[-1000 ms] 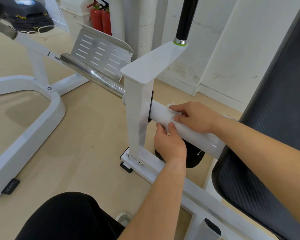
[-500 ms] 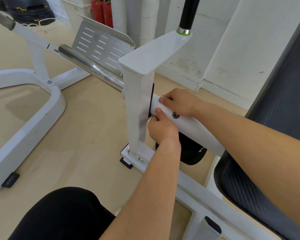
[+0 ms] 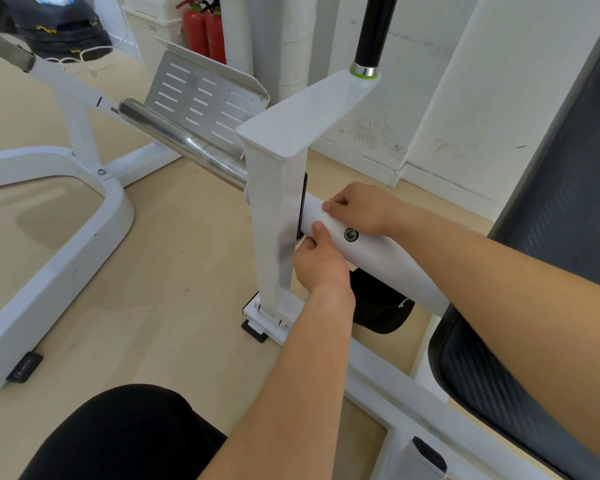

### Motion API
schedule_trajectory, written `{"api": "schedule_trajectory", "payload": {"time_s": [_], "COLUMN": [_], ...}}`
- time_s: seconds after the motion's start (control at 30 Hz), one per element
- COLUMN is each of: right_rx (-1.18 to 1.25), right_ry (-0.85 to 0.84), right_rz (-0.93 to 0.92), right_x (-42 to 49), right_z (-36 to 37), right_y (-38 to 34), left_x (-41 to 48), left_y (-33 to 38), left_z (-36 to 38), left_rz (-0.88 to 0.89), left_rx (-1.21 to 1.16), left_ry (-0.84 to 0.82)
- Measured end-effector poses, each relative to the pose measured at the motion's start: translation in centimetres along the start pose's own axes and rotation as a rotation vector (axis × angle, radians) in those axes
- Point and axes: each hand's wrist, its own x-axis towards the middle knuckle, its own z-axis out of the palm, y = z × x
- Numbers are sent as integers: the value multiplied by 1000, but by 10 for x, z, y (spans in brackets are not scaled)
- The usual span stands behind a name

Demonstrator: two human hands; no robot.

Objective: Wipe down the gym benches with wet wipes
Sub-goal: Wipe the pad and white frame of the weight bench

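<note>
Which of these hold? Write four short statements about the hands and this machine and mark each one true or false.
1. Both the left hand and the right hand are on the white tube, close beside the white upright post. True.
2. The right hand covers the bolt in the tube. False: the bolt shows bare, just on the near side of both hands.
3. Two red fire extinguishers stand by the far wall. True.
4. The chrome bar sticks out on the same side of the post as the hands. False: it runs out from the opposite side of the post, away from the hands.
</note>
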Motion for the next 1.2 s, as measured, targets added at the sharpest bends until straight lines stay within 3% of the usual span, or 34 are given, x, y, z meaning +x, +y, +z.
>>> {"api": "schedule_trajectory", "payload": {"time_s": [0.27, 0.57, 0.77, 0.9, 1.03, 1.2], "right_rx": [125, -29, -239, -457, -730, -538], "right_ry": [-23, -43, -42, -189, -253, -259], "right_rz": [-19, 20, 21, 15, 29, 53], "right_x": [9, -29, -53, -69, -78, -75], "right_z": [2, -17, -16, -27, -30, -23], "right_y": [-7, 18, 35, 44, 46, 40], "left_x": [3, -25, -53, -59, -62, -55], "left_y": [7, -19, -48, -60, -65, -58], "left_z": [3, -6, -3, -5, -4, 4], "left_rz": [-47, 8, 51, 146, 109, -33], "left_rx": [-129, 43, 207, 300, 340, 120], "left_ry": [19, -106, -189, -267, -337, -307]}}
